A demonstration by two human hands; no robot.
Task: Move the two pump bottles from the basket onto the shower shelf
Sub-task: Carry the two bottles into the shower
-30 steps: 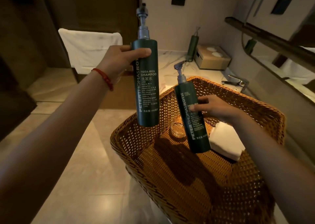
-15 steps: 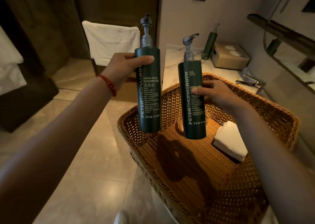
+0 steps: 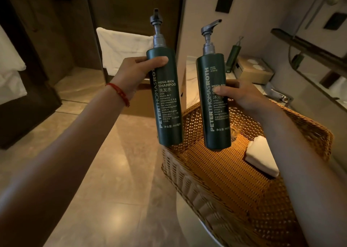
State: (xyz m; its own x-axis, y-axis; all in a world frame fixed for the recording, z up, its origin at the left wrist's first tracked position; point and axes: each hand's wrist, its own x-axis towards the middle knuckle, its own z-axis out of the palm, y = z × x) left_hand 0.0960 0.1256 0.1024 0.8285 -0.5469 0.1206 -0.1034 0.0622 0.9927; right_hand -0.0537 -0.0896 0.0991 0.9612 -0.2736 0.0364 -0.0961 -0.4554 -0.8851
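My left hand (image 3: 134, 74) grips a dark green shampoo pump bottle (image 3: 168, 104) near its top and holds it upright in the air, left of the basket. My right hand (image 3: 244, 96) grips a second dark green pump bottle (image 3: 212, 104) at mid-height, also upright, above the far left corner of the woven wicker basket (image 3: 216, 199). The two bottles hang side by side, slightly apart. A dark shelf (image 3: 308, 49) runs along the wall at the upper right.
A folded white cloth (image 3: 261, 158) and a clear glass (image 3: 235, 128) lie in the basket. On the counter behind stand a third green pump bottle (image 3: 233, 56), a cardboard tissue box (image 3: 253, 72) and a chrome faucet (image 3: 279, 96). A white towel (image 3: 122, 47) hangs at the back. Tiled floor lies at the left.
My right hand lifted its bottle out of the basket and set it upright beside the left one. Both bottles rose a little, and the view swung left.
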